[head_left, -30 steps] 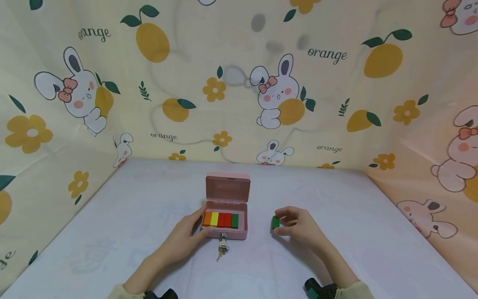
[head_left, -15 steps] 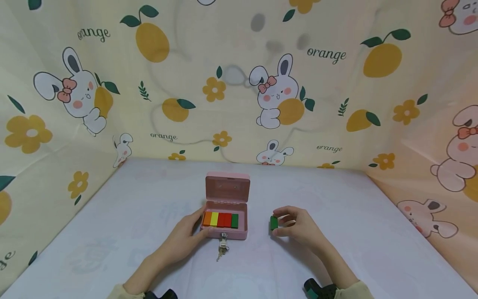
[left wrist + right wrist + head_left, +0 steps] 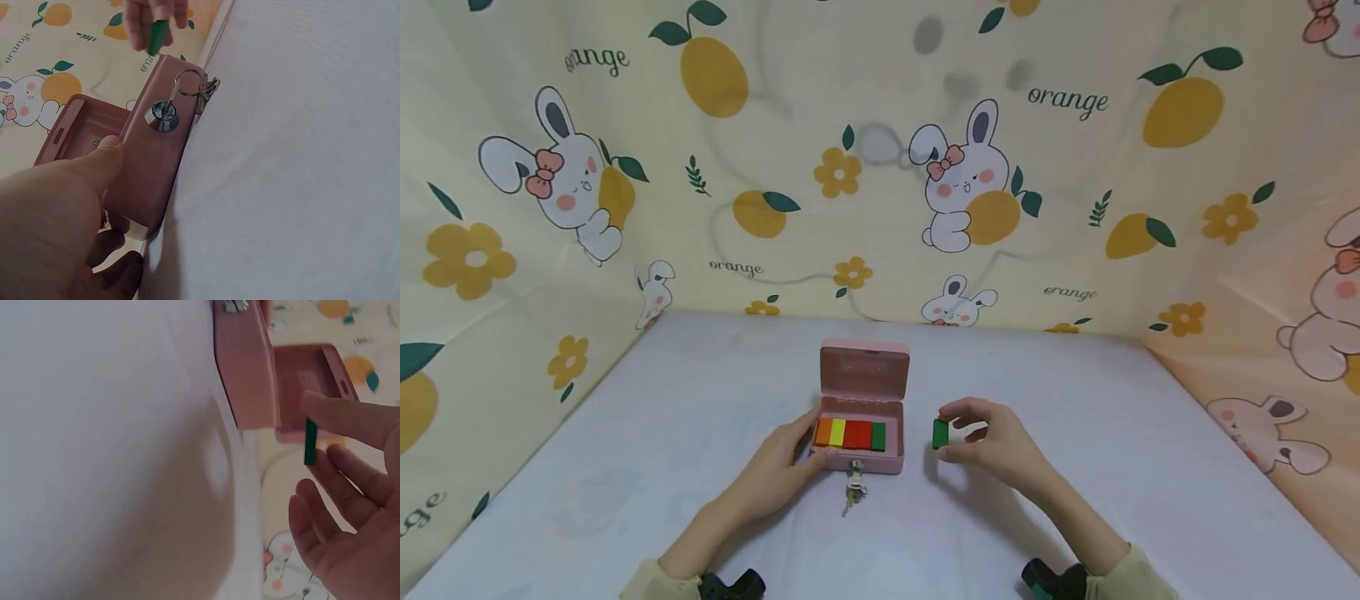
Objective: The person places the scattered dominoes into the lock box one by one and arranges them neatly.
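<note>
My left hand (image 3: 771, 471) grips the left side of a small pink lockbox (image 3: 880, 463), its thumb at the front rim. The lid (image 3: 863, 372) stands raised at the back. Inside, a row of coloured blocks (image 3: 857, 434), orange, yellow, red and green from left to right, fills the left and middle part, with a narrow gap at the right end. Just right of the box, my right hand (image 3: 1000, 442) pinches a green block (image 3: 940, 434) between thumb and fingers. In the right wrist view that block (image 3: 310, 441) appears edge-on, held upright above the table.
Keys on a ring (image 3: 854, 493) hang from the lock (image 3: 162, 116) on the box's front. A white cloth (image 3: 715, 358) covers the table. Behind and at both sides rises a curtain (image 3: 865, 217) printed with rabbits and oranges. Dark wrist straps (image 3: 733, 585) sit at the sleeves.
My right hand has lifted the green block and brought it left, nearer the box. The left hand keeps its grip on the box. The head view has shifted slightly.
</note>
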A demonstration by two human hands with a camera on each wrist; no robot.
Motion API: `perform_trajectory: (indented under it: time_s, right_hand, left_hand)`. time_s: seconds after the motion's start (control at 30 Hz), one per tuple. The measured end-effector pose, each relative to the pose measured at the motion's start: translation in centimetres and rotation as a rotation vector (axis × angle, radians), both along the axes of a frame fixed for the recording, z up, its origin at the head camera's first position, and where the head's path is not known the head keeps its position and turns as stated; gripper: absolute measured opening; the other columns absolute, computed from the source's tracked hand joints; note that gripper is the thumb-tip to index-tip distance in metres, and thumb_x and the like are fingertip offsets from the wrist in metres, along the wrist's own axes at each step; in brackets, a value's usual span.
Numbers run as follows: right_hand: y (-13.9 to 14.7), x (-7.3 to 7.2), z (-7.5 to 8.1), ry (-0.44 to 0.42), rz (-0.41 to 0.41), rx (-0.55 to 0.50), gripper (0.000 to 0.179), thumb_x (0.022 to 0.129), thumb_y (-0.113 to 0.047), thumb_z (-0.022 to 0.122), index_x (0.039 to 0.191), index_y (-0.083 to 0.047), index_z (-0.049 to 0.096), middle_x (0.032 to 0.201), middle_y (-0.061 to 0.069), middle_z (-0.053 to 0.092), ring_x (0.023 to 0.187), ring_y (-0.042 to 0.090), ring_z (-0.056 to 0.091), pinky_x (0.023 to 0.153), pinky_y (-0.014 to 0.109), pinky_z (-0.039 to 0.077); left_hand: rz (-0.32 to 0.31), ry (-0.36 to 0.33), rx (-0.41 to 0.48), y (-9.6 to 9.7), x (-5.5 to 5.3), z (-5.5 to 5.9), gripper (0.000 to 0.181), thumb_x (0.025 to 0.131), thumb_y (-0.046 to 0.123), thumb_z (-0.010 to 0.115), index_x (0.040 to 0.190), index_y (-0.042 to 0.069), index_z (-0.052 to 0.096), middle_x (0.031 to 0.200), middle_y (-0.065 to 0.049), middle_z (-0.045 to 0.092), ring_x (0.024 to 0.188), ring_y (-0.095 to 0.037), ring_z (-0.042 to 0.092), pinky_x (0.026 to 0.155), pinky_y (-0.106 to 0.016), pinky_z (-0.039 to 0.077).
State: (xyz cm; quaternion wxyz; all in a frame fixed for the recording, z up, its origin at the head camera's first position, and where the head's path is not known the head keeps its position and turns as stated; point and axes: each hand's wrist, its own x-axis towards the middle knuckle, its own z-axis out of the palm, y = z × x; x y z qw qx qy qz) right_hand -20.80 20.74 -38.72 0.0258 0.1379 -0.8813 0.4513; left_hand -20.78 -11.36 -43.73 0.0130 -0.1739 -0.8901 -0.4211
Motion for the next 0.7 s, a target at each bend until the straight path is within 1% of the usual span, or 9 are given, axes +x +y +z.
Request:
perform_trajectory:
  time_s: [0.1, 0.17, 0.23, 0.33, 0.5, 0.6, 0.7]
  right_hand:
    - [-0.8, -0.2, 0.6, 0.0, -0.016, 0.006, 0.046, 0.072, -0.017, 0.09, 0.113, -0.011, 0.071, 0.106, -0.005, 0.069, 0.108, 0.03, 0.057, 0.087, 0.04, 0.051]
    - [-1.4, -0.5, 0.9, -0.002, -0.017, -0.001, 0.045, 0.072, -0.018, 0.09, 0.112, -0.012, 0.071, 0.106, -0.006, 0.069, 0.111, 0.03, 0.056, 0.09, 0.041, 0.05]
    - [-2.0, -0.9, 1.0, -0.008, -0.009, -0.018, 0.044, 0.072, -0.017, 0.089, 0.112, -0.012, 0.071, 0.106, -0.006, 0.069, 0.112, 0.03, 0.055, 0.091, 0.042, 0.05]
    - [-2.8, -1.4, 0.8, -0.013, 0.0, -0.054, 0.042, 0.072, -0.015, 0.089, 0.11, -0.013, 0.072, 0.106, -0.005, 0.069, 0.114, 0.031, 0.055, 0.093, 0.044, 0.049]
    - [-3.9, -1.7, 0.3, -0.023, 0.003, -0.102, 0.039, 0.073, -0.014, 0.088, 0.108, -0.012, 0.072, 0.106, -0.003, 0.069, 0.113, 0.033, 0.054, 0.095, 0.049, 0.047]
    - [-4.8, -2.0, -0.1, -0.029, 0.024, -0.099, 0.036, 0.074, -0.013, 0.087, 0.107, -0.011, 0.073, 0.106, -0.003, 0.069, 0.114, 0.033, 0.054, 0.097, 0.053, 0.043]
    - [-5.8, -2.4, -0.5, -0.036, 0.042, -0.078, 0.035, 0.073, -0.011, 0.087, 0.105, -0.013, 0.073, 0.105, -0.004, 0.068, 0.115, 0.032, 0.054, 0.098, 0.056, 0.043]
  left_hand:
    - [-0.012, 0.019, 0.005, -0.1, 0.0, 0.0, 0.081, 0.092, 0.048, 0.065, 0.155, 0.012, 0.031, 0.153, -0.008, 0.039, 0.141, -0.03, 0.032, 0.112, -0.051, 0.029]
    - [-0.019, 0.026, 0.008, -0.1, -0.1, -0.1, 0.08, 0.092, 0.048, 0.065, 0.155, 0.012, 0.031, 0.153, -0.008, 0.039, 0.141, -0.03, 0.033, 0.112, -0.051, 0.029]
    - [-0.009, 0.022, -0.003, -0.1, -0.1, -0.1, 0.081, 0.092, 0.049, 0.065, 0.156, 0.013, 0.03, 0.153, -0.007, 0.039, 0.141, -0.029, 0.033, 0.112, -0.051, 0.03]
    - [-0.003, 0.01, -0.007, 0.0, -0.2, 0.0, 0.082, 0.091, 0.05, 0.065, 0.156, 0.014, 0.03, 0.154, -0.005, 0.037, 0.141, -0.028, 0.031, 0.112, -0.05, 0.029]
    - [-0.013, 0.004, -0.017, 0.4, -0.4, 0.1, 0.081, 0.092, 0.049, 0.065, 0.156, 0.016, 0.029, 0.155, -0.003, 0.035, 0.142, -0.024, 0.03, 0.113, -0.047, 0.029]
    - [-0.003, 0.007, -0.024, 0.3, -0.3, 0.1, 0.08, 0.092, 0.049, 0.065, 0.156, 0.016, 0.03, 0.155, -0.004, 0.036, 0.142, -0.026, 0.031, 0.112, -0.048, 0.029]
    - [0.011, 0.006, -0.019, 0.1, -0.1, 0.0, 0.08, 0.092, 0.047, 0.066, 0.156, 0.015, 0.03, 0.154, -0.007, 0.036, 0.141, -0.029, 0.031, 0.112, -0.05, 0.029]
